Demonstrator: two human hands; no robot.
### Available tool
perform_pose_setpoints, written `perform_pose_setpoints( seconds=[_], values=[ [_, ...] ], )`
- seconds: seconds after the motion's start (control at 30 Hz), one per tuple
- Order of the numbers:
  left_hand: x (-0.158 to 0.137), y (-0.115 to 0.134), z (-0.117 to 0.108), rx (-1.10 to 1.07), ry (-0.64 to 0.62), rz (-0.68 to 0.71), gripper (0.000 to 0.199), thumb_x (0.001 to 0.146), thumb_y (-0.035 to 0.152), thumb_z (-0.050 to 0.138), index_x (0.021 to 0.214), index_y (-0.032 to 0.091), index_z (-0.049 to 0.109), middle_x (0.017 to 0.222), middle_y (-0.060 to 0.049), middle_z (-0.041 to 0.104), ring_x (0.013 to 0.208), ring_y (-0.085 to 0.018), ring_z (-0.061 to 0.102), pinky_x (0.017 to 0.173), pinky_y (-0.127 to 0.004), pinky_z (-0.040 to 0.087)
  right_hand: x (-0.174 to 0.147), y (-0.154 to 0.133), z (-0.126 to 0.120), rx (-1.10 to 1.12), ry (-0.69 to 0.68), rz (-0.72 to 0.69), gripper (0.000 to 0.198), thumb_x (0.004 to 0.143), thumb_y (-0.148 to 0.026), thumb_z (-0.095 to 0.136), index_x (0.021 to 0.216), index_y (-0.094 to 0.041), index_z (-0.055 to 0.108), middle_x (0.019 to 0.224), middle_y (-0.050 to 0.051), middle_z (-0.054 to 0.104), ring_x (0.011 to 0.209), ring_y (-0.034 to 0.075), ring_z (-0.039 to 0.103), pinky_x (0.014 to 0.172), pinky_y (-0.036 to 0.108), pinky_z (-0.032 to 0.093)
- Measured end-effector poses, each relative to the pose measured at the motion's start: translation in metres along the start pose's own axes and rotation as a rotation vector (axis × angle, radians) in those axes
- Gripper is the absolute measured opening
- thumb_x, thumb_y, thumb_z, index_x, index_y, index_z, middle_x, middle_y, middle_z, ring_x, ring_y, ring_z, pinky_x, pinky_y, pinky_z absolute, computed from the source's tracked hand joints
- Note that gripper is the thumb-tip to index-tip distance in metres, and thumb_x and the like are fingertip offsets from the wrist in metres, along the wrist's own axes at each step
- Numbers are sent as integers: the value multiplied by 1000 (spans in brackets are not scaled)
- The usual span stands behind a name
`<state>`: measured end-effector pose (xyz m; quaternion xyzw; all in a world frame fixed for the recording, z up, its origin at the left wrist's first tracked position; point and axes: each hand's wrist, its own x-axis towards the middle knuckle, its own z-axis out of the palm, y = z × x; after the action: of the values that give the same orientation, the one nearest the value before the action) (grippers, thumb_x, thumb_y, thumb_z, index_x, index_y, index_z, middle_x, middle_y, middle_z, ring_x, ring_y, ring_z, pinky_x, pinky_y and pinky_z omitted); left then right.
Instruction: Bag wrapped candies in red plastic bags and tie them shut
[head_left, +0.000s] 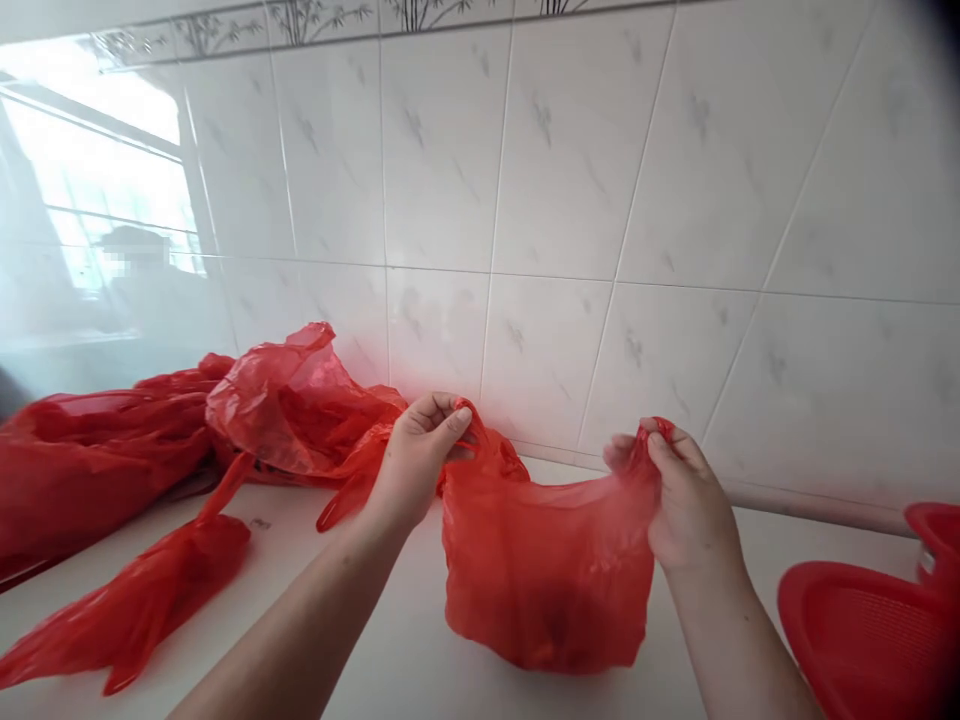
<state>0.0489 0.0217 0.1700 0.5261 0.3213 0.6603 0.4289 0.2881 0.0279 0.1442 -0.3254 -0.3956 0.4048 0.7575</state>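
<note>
On a white counter [397, 640] up against a tiled wall [562, 200], a thin red plastic bag [547, 580] is front and center, stretched between two bare hands. Left hand [420, 450] has its thumb and fingers pinched on the bag's upper left end, and the right hand [690, 490] is doing pretty much the same on the upper right, gripping a bunched-up bit of the plastic. So yeah, both hands are closed on the same bag, one at each end, with the top edge sagging a little in between. You can see a darker patch through the plastic near the bottom, but no clue what it is, and I honestly can't tell if the base is touching the counter or just above it. Behind the left hand there's a crumpled heap of red plastic [315, 410] near the wall, with a long red bundle [97, 470] next to it at far left. A smaller red bag [172, 580] lies on the counter in front of those, one skinny strip poking up. Over on the right, near the right forearm, sits a red plastic basket [862, 640], with another red container [937, 535] behind it, both partly cut off by the edge of the view.
</note>
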Motion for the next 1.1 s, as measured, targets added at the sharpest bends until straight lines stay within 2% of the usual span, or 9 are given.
perform_pose_setpoints(
  seconds=[0.07,0.17,0.33,0.47,0.57,0.63,0.73,0.93,1.1],
  values=[
    [-1,1,4,10,-11,-7,22,75,35,68,81,17,57,77,1,60,69,-10,58,62,-22,53,-7,4,9,31,-74,35,29,80,-48,63,94,-24,57,60,-6,53,43,6,42,43,18,38],
    [-3,3,12,50,-47,-16,20,76,35,68,81,18,58,79,1,61,72,-11,59,67,-24,54,-19,9,19,29,-169,70,42,87,-60,44,91,-21,58,47,-7,42,36,4,24,37,18,21],
    [-9,0,24,97,-154,-23,19,74,32,70,79,18,59,75,1,61,69,-11,59,63,-24,54,-29,20,15,-106,-418,18,49,93,-57,34,83,-19,62,60,1,54,46,8,36,44,22,28],
    [-11,-8,32,122,-180,-6,17,74,29,71,76,18,58,68,2,57,64,-10,55,60,-23,51,-34,16,14,-255,-516,13,44,90,-51,45,65,-17,56,63,0,47,54,9,37,50,21,33],
    [-11,-15,38,103,-197,-2,16,74,27,71,75,17,58,69,2,56,64,-10,54,60,-23,50,-39,9,21,-291,-453,147,23,85,-46,57,89,-24,58,61,-5,40,55,8,37,49,18,32],
    [-12,-19,41,67,-232,-14,14,74,26,71,75,17,59,71,1,57,65,-10,55,61,-23,50,-42,7,25,-304,-496,202,33,83,-44,61,112,-29,54,60,-7,37,54,8,35,49,17,31],
    [-17,-23,42,31,-313,-42,13,77,27,68,86,19,62,77,-1,59,69,-14,59,60,-25,51,-41,7,29,-394,-598,235,32,84,-44,60,110,-25,58,63,-5,43,57,8,38,52,18,34],
    [-29,-41,28,521,-320,368,36,70,20,76,103,25,62,97,-3,62,92,-18,59,78,-30,50,-32,22,28,-445,-487,250,30,86,-49,55,88,-20,63,67,-2,50,60,10,43,55,22,39],
    [-30,-62,20,668,-352,427,11,81,9,61,82,20,63,83,0,58,73,-11,55,66,-23,45,-28,31,17,-413,-534,247,33,89,-51,50,96,-22,63,62,-3,51,54,10,44,47,21,33]
  ],
)
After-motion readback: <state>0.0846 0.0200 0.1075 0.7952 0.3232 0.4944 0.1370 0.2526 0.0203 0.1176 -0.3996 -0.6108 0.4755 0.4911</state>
